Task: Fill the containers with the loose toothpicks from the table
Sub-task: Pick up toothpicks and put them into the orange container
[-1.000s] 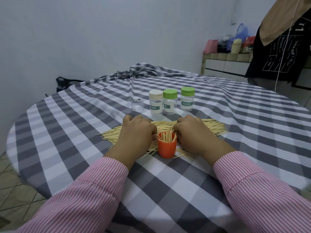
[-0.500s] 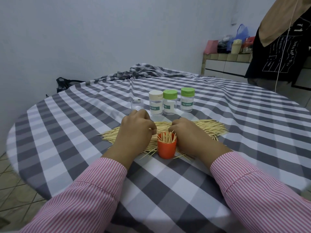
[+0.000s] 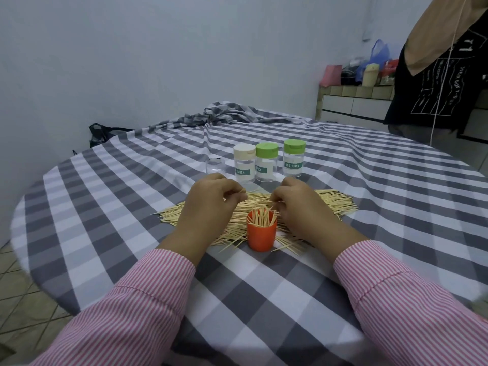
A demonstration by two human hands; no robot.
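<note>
Toothpicks (image 3: 332, 204) lie loose in a wide, flat heap across the grey-and-white checked tablecloth (image 3: 264, 294), spreading left and right in front of me. Near the front edge of that heap stands an orange cup (image 3: 261, 236), upright and open at the top, with a bundle of toothpicks standing on end inside it. My left hand (image 3: 211, 204) sits just left of the cup, over the heap, its fingers curled in with the tips drawn together toward the thumb; a few thin sticks seem to be pinched there, though I cannot tell how many. My right hand (image 3: 301, 207) sits just right of the cup, fingers likewise bent, the thumb and forefinger pinching a toothpick or two above the cup's far rim. Both my sleeves (image 3: 148, 307) are pink with white stripes. Farther off, beyond the heap, three clear jars stand in a row: a white-lidded jar (image 3: 244, 165) on the left, a green-lidded jar (image 3: 266, 162) touching it in the middle, and another green-lidded jar (image 3: 294, 158) slightly apart on the right, each with a green label. Left of them sits a small clear container (image 3: 215, 165) with no lid. At the far right a person in a black shirt (image 3: 433, 83) stands beside the table.
</note>
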